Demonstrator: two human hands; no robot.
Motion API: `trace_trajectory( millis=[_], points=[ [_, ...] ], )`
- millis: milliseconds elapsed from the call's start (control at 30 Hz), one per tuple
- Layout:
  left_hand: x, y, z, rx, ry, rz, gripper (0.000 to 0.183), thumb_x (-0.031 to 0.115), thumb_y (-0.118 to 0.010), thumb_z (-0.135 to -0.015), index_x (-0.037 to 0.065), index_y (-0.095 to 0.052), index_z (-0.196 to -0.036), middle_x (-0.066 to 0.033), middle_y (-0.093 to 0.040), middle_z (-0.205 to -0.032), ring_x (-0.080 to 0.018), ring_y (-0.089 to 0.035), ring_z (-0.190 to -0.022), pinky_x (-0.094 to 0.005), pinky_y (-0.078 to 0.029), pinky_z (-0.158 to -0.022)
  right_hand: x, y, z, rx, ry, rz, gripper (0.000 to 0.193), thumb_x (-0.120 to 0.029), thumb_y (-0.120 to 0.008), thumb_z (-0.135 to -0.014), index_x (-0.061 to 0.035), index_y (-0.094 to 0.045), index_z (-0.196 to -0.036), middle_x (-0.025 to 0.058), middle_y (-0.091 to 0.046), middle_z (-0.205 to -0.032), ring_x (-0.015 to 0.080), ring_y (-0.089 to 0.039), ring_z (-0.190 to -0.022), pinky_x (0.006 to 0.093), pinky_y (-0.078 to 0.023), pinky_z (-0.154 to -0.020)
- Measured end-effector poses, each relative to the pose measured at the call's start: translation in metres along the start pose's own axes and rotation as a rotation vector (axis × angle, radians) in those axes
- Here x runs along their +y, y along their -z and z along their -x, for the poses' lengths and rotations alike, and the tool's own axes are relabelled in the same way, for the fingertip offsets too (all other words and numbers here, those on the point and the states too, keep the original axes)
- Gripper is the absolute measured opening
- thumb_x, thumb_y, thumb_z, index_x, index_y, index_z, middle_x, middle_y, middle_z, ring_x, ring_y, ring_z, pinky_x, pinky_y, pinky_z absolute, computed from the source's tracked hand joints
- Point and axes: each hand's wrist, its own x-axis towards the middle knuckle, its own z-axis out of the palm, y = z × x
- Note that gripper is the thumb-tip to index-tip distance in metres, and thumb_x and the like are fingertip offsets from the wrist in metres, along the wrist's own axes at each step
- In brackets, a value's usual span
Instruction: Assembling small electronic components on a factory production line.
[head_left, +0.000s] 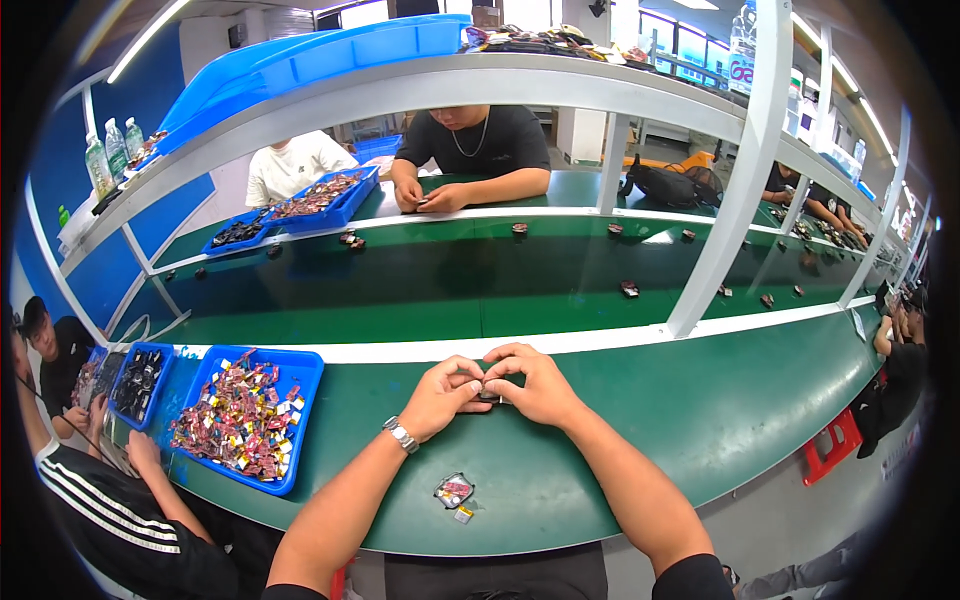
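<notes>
My left hand, with a metal-banded watch on its wrist, and my right hand meet above the green bench. Their fingertips pinch a small dark part between them, and the fingers cover most of it. Nearer to me on the bench lies a black-rimmed piece with a reddish circuit board. Touching its lower edge is a small silver-and-yellow battery-like block.
At the left stands a blue tray heaped with reddish boards, beside a smaller tray of black parts and a co-worker's arm. Beyond a white rail, a dark green belt carries scattered small pieces. A slanted white post rises at right.
</notes>
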Motion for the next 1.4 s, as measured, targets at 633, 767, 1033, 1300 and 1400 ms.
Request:
trace_trajectory(
  millis=[633, 767, 1033, 1300, 1400],
  points=[
    [-0.005, 0.003, -0.001, 0.02, -0.004, 0.085, 0.023, 0.002, -0.05, -0.097, 0.001, -0.048, -0.119, -0.0149, -0.062, -0.114, -0.0225, -0.064, -0.104, -0.0361, -0.058, -0.09, -0.014, -0.011, 0.005, 0.107, 0.13, 0.312, 0.009, -0.01, -0.069, -0.078, -0.0047, -0.071, -0.085, 0.0045, -0.063, -0.108, 0.0237, -0.055, -0.107, 0.035, -0.048, -0.092],
    [-0.003, 0.003, 0.0, 0.023, -0.01, 0.092, 0.022, 0.002, -0.05, -0.097, 0.002, -0.048, -0.119, -0.015, -0.062, -0.113, -0.0225, -0.065, -0.104, -0.0365, -0.058, -0.09, -0.01, -0.013, 0.004, 0.144, 0.187, 0.36, 0.008, -0.009, -0.071, -0.078, -0.007, -0.072, -0.086, 0.0049, -0.062, -0.11, 0.0238, -0.055, -0.11, 0.0356, -0.05, -0.088],
    [-0.007, 0.006, -0.002, 0.026, -0.051, 0.111, 0.021, 0.003, -0.052, -0.096, 0.003, -0.048, -0.117, -0.0145, -0.063, -0.109, -0.0233, -0.065, -0.101, -0.0393, -0.058, -0.089, -0.008, -0.008, 0.002, 0.061, 0.092, 0.155, 0.009, -0.012, -0.069, -0.081, -0.0084, -0.072, -0.089, 0.0045, -0.06, -0.117, 0.0259, -0.052, -0.116, 0.0354, -0.046, -0.096],
    [-0.006, 0.001, 0.0, 0.024, -0.109, 0.096, 0.012, 0.005, -0.056, -0.095, 0.002, -0.054, -0.106, -0.0113, -0.059, -0.109, -0.0216, -0.063, -0.103, -0.0415, -0.059, -0.088, 0.002, -0.004, 0.0, 0.015, -0.078, -0.26, 0.011, -0.01, -0.069, -0.084, -0.0062, -0.072, -0.093, 0.0082, -0.061, -0.118, 0.0206, -0.059, -0.106, 0.0343, -0.049, -0.092],
    [-0.007, 0.003, 0.0, 0.025, -0.119, 0.082, 0.01, 0.005, -0.056, -0.095, 0.002, -0.053, -0.104, -0.0116, -0.059, -0.109, -0.0215, -0.063, -0.101, -0.0412, -0.059, -0.087, 0.0, -0.004, 0.0, 0.0, -0.077, -0.248, 0.011, -0.011, -0.07, -0.084, -0.0056, -0.072, -0.093, 0.008, -0.061, -0.118, 0.0207, -0.059, -0.107, 0.0346, -0.049, -0.092]
  ],
)
